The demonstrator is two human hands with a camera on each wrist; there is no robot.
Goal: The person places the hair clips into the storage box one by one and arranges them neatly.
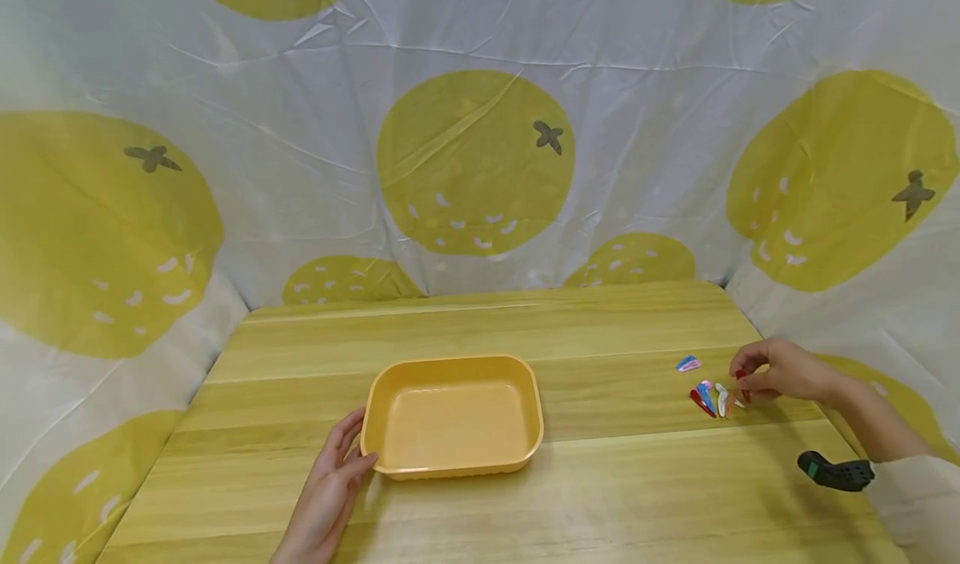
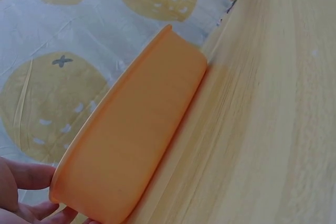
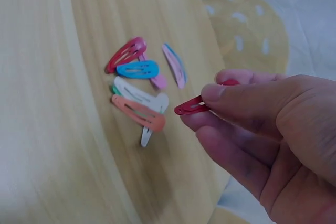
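My right hand (image 3: 262,129) pinches a red hair clip (image 3: 191,107) between thumb and fingers, just above the table. Beside it lies a loose pile of snap clips: a blue one (image 3: 137,70), an orange one (image 3: 139,114), a white one (image 3: 137,94) and a red one (image 3: 124,56), among others. A pink and blue clip (image 3: 174,65) lies a little apart. My left hand (image 1: 330,481) grips the near left corner of an orange-yellow tray (image 1: 457,469), thumb on the rim and fingers along the outer side. Nothing lies inside the tray.
The wooden table (image 1: 637,497) runs back to a hanging cloth (image 1: 637,156) with yellow fruit prints, which also covers both sides. A black device (image 1: 836,471) sits at my right wrist, by the pale sleeve (image 1: 918,497).
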